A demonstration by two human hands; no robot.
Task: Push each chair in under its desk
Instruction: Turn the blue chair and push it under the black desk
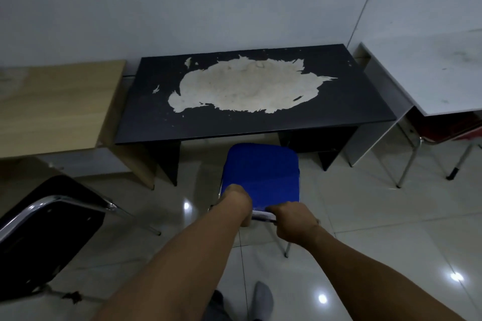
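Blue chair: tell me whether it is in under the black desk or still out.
Out. The blue chair stands in front of the black desk, its seat clear of the desk's front edge, with both hands on its backrest.

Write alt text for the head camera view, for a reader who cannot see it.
Both hands, left hand and right hand, grip the back of a blue chair facing a black desk with a large worn pale patch. A black chair stands left by a wooden desk; a white desk is right.
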